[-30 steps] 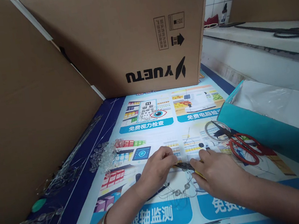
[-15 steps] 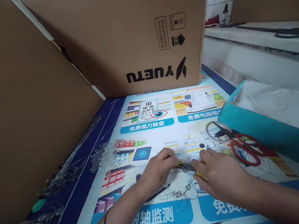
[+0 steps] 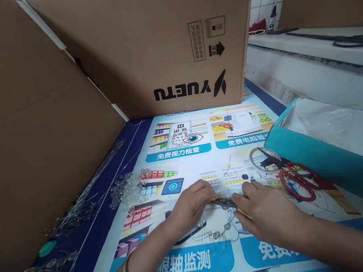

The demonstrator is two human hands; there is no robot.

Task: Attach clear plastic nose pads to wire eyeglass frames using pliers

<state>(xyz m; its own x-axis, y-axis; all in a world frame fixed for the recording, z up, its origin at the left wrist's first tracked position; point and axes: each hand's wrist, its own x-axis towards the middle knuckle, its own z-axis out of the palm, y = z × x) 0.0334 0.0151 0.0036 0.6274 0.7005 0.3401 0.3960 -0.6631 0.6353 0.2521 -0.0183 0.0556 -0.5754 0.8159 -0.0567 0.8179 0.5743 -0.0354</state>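
Pliers (image 3: 225,203) sit in the right hand (image 3: 266,209), its fingers wrapped around the yellow handles (image 3: 242,211). Their nose meets the left hand (image 3: 191,206), whose fingertips are pinched together — I can't tell what they grip. Beaded wire (image 3: 216,235) shows just below, between the hands, over the printed sheet (image 3: 192,166). To the right, an open teal box (image 3: 322,156) has clear plastic (image 3: 338,122) inside its white lining — red-handled scissors (image 3: 298,183) lie beside it. Clear beads (image 3: 126,191) are heaped leftward.
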